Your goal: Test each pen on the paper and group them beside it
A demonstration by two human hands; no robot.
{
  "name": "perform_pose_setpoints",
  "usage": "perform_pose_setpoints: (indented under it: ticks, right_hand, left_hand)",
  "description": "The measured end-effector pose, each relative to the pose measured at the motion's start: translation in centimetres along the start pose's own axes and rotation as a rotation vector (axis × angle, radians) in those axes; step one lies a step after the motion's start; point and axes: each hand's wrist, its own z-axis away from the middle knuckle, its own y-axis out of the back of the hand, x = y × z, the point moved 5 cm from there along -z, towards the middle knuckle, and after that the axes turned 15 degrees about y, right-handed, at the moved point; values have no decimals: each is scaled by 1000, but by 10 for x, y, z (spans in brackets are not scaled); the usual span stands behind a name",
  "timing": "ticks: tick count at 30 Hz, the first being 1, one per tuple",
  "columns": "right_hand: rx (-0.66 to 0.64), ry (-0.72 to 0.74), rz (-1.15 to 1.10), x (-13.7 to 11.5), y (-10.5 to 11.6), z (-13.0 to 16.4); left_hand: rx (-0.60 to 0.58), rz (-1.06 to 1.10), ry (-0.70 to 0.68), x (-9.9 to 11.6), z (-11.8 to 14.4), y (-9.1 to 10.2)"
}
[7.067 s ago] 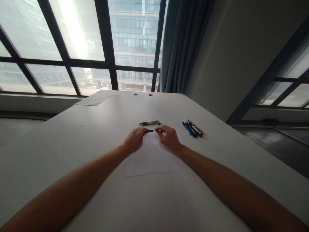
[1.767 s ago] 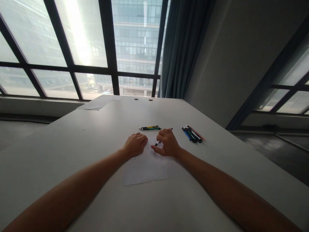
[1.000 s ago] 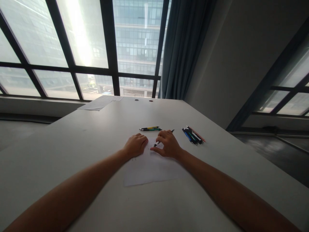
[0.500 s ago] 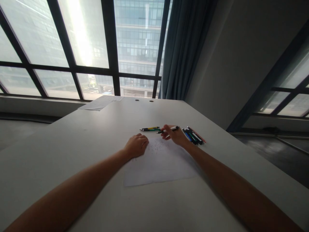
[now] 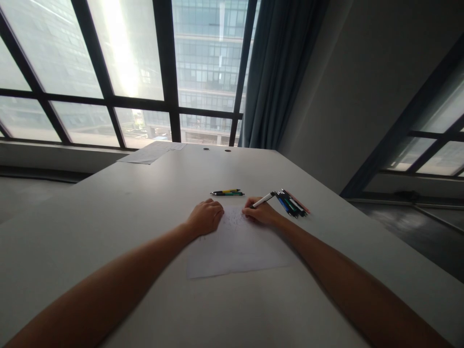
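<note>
White paper sheet lies nearest on the pale table; our left hand rests curled upon it, our right hand grips one white-barrelled pen. Beyond lie two pens, and a bundle of pens we cannot count.
</note>
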Motion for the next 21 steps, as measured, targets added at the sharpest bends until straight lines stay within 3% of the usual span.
perform_pose_setpoints:
  ticks: [21]
  right_hand:
    - [-26,68,167,-2,-4,-2]
  left_hand:
    - [-12,-5,11,-1,0,-1]
